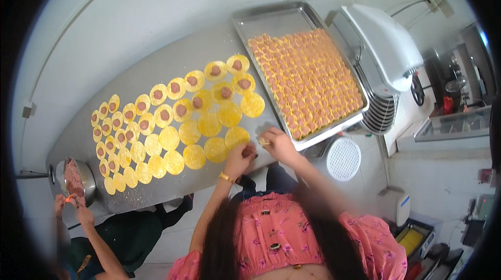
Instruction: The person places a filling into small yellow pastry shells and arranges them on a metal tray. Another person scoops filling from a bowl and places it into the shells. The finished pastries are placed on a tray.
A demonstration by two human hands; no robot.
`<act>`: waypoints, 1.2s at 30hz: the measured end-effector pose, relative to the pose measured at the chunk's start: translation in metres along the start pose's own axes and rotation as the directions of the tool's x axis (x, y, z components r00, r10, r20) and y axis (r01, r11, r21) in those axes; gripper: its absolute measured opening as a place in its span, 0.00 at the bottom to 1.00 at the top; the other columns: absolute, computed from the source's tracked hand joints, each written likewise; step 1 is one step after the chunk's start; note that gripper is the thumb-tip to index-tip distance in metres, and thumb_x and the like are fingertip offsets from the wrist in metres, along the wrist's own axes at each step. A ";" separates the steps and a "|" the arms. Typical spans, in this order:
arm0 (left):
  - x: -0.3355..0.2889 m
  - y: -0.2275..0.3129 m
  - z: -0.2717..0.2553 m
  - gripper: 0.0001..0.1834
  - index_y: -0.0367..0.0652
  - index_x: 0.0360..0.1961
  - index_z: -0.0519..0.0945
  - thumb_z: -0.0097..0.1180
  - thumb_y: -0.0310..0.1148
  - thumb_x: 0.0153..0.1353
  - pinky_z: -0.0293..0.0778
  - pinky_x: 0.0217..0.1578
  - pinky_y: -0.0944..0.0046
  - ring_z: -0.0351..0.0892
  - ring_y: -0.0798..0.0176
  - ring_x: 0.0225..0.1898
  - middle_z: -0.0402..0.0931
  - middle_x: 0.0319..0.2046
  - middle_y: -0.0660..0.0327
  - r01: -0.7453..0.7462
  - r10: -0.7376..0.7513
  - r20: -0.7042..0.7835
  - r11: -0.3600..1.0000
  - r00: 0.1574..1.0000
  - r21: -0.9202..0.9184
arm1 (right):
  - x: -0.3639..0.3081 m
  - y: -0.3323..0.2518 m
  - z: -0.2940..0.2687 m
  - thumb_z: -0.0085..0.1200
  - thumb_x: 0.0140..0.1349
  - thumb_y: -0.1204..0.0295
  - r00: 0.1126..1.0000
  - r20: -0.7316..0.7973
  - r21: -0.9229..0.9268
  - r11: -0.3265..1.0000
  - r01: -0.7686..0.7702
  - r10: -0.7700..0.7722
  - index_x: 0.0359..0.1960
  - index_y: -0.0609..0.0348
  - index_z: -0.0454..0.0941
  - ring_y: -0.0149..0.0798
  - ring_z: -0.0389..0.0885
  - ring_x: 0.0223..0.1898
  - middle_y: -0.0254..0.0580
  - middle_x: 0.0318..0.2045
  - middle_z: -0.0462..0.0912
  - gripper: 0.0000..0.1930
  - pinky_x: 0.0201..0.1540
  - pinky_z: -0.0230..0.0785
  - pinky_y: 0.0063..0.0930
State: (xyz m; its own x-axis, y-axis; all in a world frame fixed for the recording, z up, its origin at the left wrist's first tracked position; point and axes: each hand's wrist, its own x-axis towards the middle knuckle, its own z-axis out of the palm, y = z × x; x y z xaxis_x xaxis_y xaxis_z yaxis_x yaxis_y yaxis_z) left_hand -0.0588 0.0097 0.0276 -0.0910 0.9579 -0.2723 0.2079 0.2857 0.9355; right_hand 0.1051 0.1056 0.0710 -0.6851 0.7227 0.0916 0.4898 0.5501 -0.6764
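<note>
My right hand (280, 145) is closed around a small yellowish dumpling (264, 141), just off the near corner of the metal tray (261, 19). Beside it, my left hand (239, 160) has its fingers curled in over the table's front edge; what they hold, if anything, I cannot make out. Rows of round yellow dough wrappers (194, 156) cover the steel table to the left of my hands. Those in the far rows and at the left end carry dabs of pink meat filling (226, 92); several nearer ones are bare. Small filled dumplings (308, 81) pack most of the tray.
A co-worker's hands (75, 204) hold something orange at a steel bowl of meat filling (90, 182) on the table's left end. Right of the tray stands a white machine (383, 45). A white perforated round stool (343, 160) is below the tray's near side.
</note>
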 end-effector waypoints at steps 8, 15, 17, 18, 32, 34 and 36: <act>-0.054 0.002 -0.014 0.14 0.36 0.44 0.76 0.57 0.22 0.55 0.75 0.42 0.68 0.79 0.67 0.40 0.80 0.36 0.60 0.150 -0.195 -0.229 0.968 0.954 -0.200 | 0.237 0.115 -0.157 0.62 0.43 0.74 0.976 -0.211 -0.033 0.997 -0.066 0.057 0.39 0.55 0.80 0.47 0.79 0.35 0.46 0.31 0.80 0.17 0.38 0.71 0.36; -0.128 0.003 0.023 0.17 0.36 0.45 0.76 0.55 0.16 0.52 0.76 0.41 0.68 0.79 0.67 0.40 0.79 0.36 0.59 0.343 -0.432 -0.419 0.899 0.798 -0.273 | 0.374 0.199 -0.142 0.60 0.39 0.73 0.990 0.142 -0.325 0.945 0.023 0.025 0.39 0.54 0.80 0.48 0.80 0.36 0.46 0.31 0.82 0.19 0.40 0.73 0.36; -0.142 0.004 0.033 0.18 0.36 0.45 0.76 0.54 0.15 0.51 0.77 0.39 0.68 0.79 0.67 0.38 0.79 0.36 0.59 0.349 -0.465 -0.461 0.882 0.756 -0.317 | 0.385 0.211 -0.128 0.58 0.39 0.72 0.972 0.232 -0.360 0.931 0.058 0.029 0.39 0.54 0.81 0.48 0.81 0.37 0.46 0.32 0.83 0.19 0.42 0.73 0.36; -0.147 0.004 0.038 0.18 0.36 0.45 0.76 0.55 0.16 0.50 0.77 0.36 0.70 0.79 0.68 0.36 0.79 0.36 0.59 0.354 -0.503 -0.464 0.858 0.729 -0.372 | 0.387 0.215 -0.123 0.57 0.39 0.72 0.960 0.277 -0.388 0.919 0.069 0.045 0.39 0.54 0.81 0.49 0.81 0.37 0.46 0.33 0.83 0.19 0.43 0.73 0.36; -0.120 0.019 0.039 0.19 0.36 0.46 0.75 0.57 0.17 0.50 0.78 0.33 0.70 0.80 0.67 0.34 0.80 0.37 0.57 0.430 -0.482 -0.452 0.875 0.750 -0.221 | 0.390 0.213 -0.122 0.56 0.50 0.74 0.860 0.510 -0.149 0.987 0.053 0.031 0.42 0.56 0.82 0.43 0.81 0.36 0.46 0.36 0.83 0.15 0.42 0.72 0.34; -0.122 0.017 0.040 0.19 0.37 0.45 0.76 0.59 0.19 0.50 0.78 0.31 0.70 0.81 0.67 0.32 0.81 0.36 0.57 0.417 -0.474 -0.469 0.880 0.745 -0.227 | 0.388 0.211 -0.124 0.55 0.52 0.76 0.857 0.515 -0.088 0.995 0.040 0.011 0.43 0.57 0.81 0.42 0.81 0.36 0.45 0.38 0.83 0.15 0.42 0.72 0.33; -0.125 0.014 0.040 0.19 0.36 0.46 0.76 0.59 0.19 0.50 0.78 0.31 0.70 0.81 0.67 0.32 0.81 0.36 0.58 0.444 -0.487 -0.467 0.872 0.738 -0.207 | 0.386 0.207 -0.127 0.54 0.53 0.78 0.849 0.528 -0.106 0.994 0.035 0.026 0.45 0.57 0.80 0.41 0.81 0.36 0.44 0.39 0.83 0.16 0.41 0.73 0.33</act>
State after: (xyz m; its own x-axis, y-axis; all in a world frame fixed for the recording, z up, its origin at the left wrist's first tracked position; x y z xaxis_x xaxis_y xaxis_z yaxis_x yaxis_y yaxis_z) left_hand -0.0054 -0.1052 0.0662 -0.6229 0.5547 -0.5517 -0.0606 0.6689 0.7409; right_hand 0.0109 0.5513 0.0591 -0.8534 0.4068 -0.3259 0.5197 0.6161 -0.5919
